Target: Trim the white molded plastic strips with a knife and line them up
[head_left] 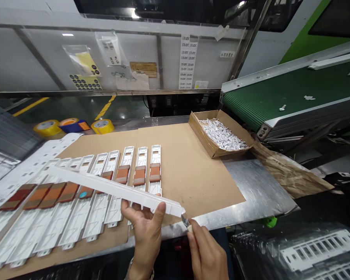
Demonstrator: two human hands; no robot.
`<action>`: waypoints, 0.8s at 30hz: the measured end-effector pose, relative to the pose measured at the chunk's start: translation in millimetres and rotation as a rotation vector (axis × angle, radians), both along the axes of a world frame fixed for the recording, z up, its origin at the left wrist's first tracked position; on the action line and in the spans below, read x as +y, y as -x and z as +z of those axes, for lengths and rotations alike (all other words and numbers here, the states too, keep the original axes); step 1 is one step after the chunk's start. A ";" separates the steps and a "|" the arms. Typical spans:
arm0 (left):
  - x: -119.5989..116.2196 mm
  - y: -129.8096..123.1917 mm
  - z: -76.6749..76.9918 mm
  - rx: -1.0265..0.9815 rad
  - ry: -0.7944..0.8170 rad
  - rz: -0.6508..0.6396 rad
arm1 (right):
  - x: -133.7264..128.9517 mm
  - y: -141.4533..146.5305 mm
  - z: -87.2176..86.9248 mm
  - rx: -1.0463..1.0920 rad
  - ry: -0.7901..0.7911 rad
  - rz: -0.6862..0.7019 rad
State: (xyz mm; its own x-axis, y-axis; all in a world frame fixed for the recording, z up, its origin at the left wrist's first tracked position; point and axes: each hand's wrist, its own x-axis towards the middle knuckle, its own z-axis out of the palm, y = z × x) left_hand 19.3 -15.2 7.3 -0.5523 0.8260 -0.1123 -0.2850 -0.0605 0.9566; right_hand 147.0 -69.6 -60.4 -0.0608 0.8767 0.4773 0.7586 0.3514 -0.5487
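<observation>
My left hand is closed around a long white plastic strip, which it holds tilted above the table. In my right hand is a small knife with a short metal blade and a pale handle. The blade's tip meets, or nearly meets, the right end of the strip. Behind and left of my hands, several white plastic panels lie side by side, with reddish-brown blocks across them. The raised strip hides parts of these panels.
Brown cardboard covers much of the metal table. An open carton of small white pieces stands at the back right, beside a green conveyor belt. Tape rolls sit back left. Slotted white parts lie lower right.
</observation>
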 end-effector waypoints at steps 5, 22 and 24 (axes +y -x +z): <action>-0.3 0.4 0.3 -0.018 -0.010 -0.011 | 0.1 0.2 0.3 0.023 -0.004 -0.002; -0.2 0.8 -4.0 -0.039 0.022 0.011 | 2.6 -10.7 6.0 -0.116 -0.015 0.069; -1.1 1.6 -3.3 -0.048 0.025 -0.006 | 4.7 -14.0 4.5 -0.119 -0.021 0.034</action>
